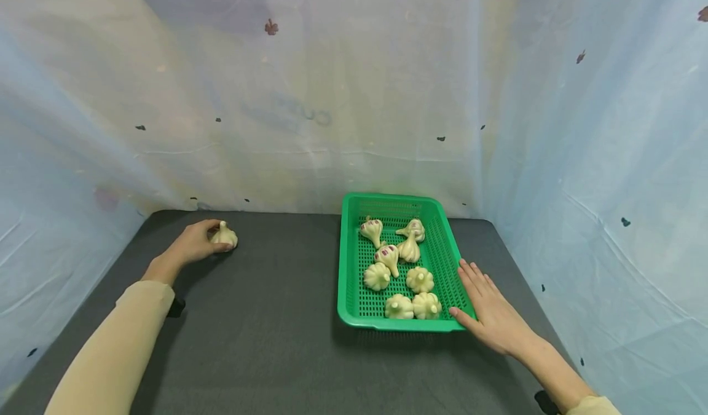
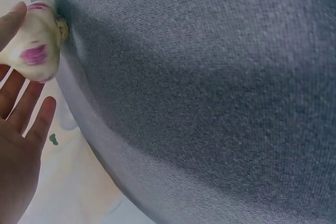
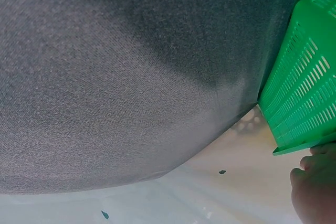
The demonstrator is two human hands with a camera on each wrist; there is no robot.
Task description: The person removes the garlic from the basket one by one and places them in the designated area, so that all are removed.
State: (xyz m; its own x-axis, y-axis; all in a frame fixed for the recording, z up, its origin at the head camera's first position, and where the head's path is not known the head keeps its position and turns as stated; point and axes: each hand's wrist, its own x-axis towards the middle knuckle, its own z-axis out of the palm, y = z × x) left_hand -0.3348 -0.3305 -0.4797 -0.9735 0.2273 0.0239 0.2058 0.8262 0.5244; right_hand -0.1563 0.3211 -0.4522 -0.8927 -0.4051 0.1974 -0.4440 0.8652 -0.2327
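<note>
At the table's far left, my left hand (image 1: 196, 241) grips a garlic bulb (image 1: 225, 237) between thumb and fingers. Purple patches show on this garlic bulb (image 2: 37, 45) in the left wrist view, and its root end is close to the dark cloth. My right hand (image 1: 492, 310) lies with straight fingers along the right rim of a green plastic basket (image 1: 345, 267), near its front corner. Several garlic bulbs (image 1: 409, 249) lie inside the basket, some white, some streaked purple. In the right wrist view, part of the right hand (image 3: 315, 182) shows beside the basket's slotted wall (image 3: 304, 87).
A dark grey cloth covers the table (image 1: 265, 316). Pale plastic sheeting (image 1: 310, 95) with small leaf marks hangs behind it and along both sides. The basket stands right of the middle, close to the back edge.
</note>
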